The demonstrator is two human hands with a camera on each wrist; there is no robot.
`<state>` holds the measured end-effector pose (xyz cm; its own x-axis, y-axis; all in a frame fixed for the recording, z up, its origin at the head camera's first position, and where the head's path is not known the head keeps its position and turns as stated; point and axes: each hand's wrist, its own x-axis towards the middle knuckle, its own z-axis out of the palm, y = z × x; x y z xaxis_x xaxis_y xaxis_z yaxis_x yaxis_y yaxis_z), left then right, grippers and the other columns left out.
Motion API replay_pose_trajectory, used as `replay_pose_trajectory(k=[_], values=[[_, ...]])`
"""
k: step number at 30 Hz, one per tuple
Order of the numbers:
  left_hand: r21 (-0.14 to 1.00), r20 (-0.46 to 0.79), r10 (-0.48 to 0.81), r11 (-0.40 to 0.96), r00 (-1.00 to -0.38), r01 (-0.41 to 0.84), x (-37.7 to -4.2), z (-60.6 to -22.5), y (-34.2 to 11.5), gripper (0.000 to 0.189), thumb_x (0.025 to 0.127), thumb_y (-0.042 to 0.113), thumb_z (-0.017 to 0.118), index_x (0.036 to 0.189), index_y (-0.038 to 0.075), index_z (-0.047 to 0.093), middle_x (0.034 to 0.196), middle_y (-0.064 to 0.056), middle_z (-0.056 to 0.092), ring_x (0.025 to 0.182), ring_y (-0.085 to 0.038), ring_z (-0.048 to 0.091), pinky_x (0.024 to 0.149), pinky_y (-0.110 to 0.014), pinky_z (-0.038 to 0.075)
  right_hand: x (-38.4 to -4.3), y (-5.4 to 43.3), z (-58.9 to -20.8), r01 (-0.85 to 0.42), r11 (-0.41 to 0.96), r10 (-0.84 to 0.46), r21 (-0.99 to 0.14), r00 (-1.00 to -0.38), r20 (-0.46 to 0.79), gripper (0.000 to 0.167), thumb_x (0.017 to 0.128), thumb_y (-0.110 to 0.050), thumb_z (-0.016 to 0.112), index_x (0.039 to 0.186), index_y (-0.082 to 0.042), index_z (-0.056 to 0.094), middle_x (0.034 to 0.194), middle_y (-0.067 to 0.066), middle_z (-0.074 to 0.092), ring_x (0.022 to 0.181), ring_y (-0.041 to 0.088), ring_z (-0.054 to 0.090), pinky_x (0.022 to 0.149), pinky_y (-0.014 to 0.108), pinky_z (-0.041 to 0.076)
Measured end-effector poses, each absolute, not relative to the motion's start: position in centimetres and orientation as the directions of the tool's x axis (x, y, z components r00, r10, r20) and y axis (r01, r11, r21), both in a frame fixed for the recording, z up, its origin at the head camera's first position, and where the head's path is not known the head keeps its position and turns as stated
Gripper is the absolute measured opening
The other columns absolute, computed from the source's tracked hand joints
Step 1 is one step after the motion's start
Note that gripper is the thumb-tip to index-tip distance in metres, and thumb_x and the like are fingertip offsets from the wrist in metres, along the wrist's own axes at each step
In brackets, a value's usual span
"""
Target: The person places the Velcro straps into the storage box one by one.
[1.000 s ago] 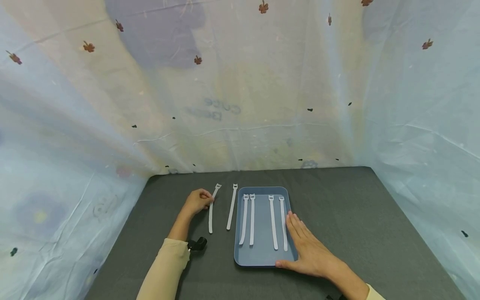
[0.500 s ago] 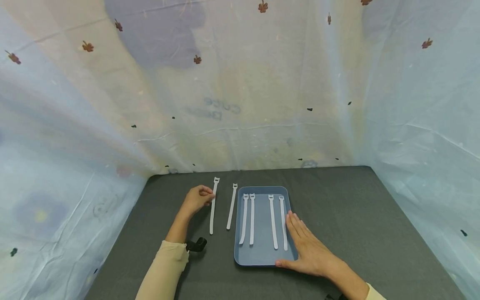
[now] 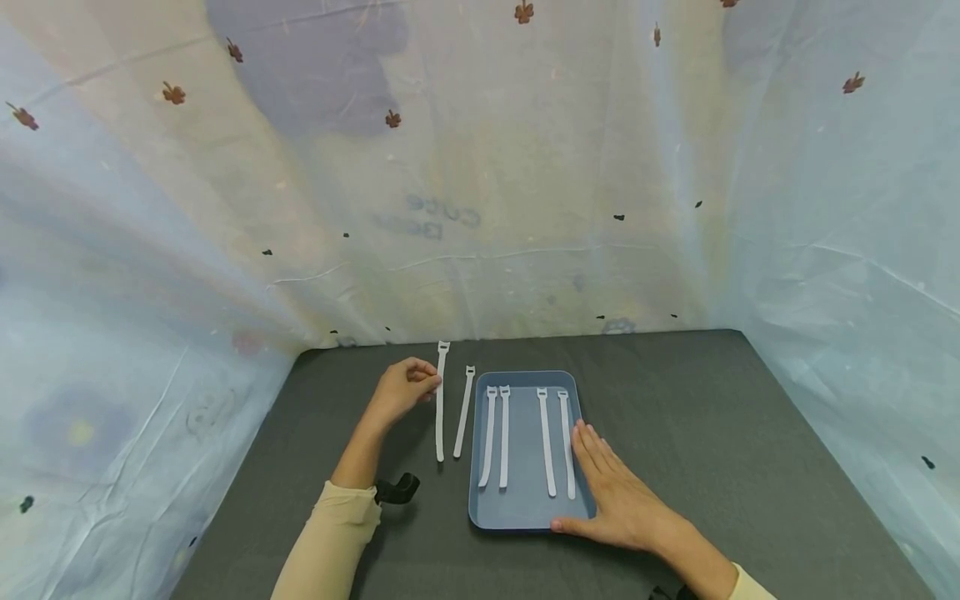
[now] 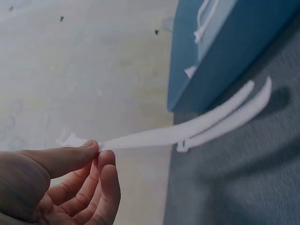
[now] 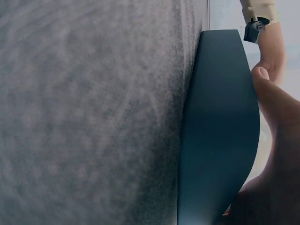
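Note:
In the head view my left hand [image 3: 403, 390] pinches a white cable strap [image 3: 439, 421] near its slotted head, between thumb and fingertips. The strap hangs lengthwise left of the tray, raised off the table in the left wrist view. A second white strap [image 3: 463, 417] lies on the table between it and the blue-grey tray [image 3: 523, 515]. Inside the tray lie several more straps [image 3: 546, 446], two to the left and two to the right, heads away from me. My right hand [image 3: 628, 512] rests on the tray's near right corner, its fingers extended along the right side.
A dark grey cloth [image 3: 720, 450] covers the table. Pale patterned sheeting [image 3: 510, 283] hangs behind it and along both sides. A black wrist mount [image 3: 397, 489] sticks out from the left forearm, above the cloth.
My left hand has lifted its strap off the table, straightened it, and carried it slightly away from me and right, nearer the loose strap. The right hand and tray stay put.

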<state>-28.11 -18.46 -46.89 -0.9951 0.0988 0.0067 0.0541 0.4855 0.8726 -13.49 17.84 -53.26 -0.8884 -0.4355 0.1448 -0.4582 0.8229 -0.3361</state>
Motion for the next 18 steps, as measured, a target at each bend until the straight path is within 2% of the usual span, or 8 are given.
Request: replay_pose_trajectory(k=[6, 10, 18], values=[[0.885, 0.026, 0.146, 0.457, -0.989, 0.090, -27.4, -45.7, -16.5, 0.018, 0.090, 0.018, 0.069, 0.102, 0.007, 0.063, 0.093, -0.013, 0.070, 0.080, -0.021, 0.068, 0.067, -0.031, 0.058, -13.5, 17.9, -53.3, -0.450, 0.827, -0.431, -0.337, -0.892, 0.136, 0.124, 0.068, -0.085, 0.054, 0.154, -0.015, -0.002, 0.162, 0.000, -0.007, 0.150, 0.023, 0.005, 0.120, 0.025, -0.002], [0.891, 0.029, 0.174, 0.443, -0.984, 0.104, -27.0, -45.2, -15.1, 0.018, 0.089, 0.019, 0.070, 0.102, 0.008, 0.064, 0.092, -0.013, 0.070, 0.079, -0.022, 0.068, 0.067, -0.031, 0.058, -13.5, 17.9, -53.3, -0.455, 0.825, -0.434, -0.335, -0.890, 0.141, 0.125, 0.068, -0.086, 0.053, 0.154, -0.014, -0.001, 0.162, 0.001, -0.006, 0.150, 0.023, 0.005, 0.120, 0.024, -0.003], [0.901, 0.016, 0.245, 0.418, -0.970, 0.120, -26.4, -45.3, -12.5, 0.018, 0.089, 0.020, 0.070, 0.103, 0.010, 0.063, 0.090, -0.008, 0.070, 0.087, -0.037, 0.068, 0.068, -0.031, 0.058, -13.5, 17.8, -53.3, -0.455, 0.826, -0.432, -0.334, -0.890, 0.144, 0.127, 0.066, -0.087, 0.054, 0.154, -0.014, -0.001, 0.162, 0.001, -0.006, 0.150, 0.023, 0.005, 0.121, 0.035, 0.009]])
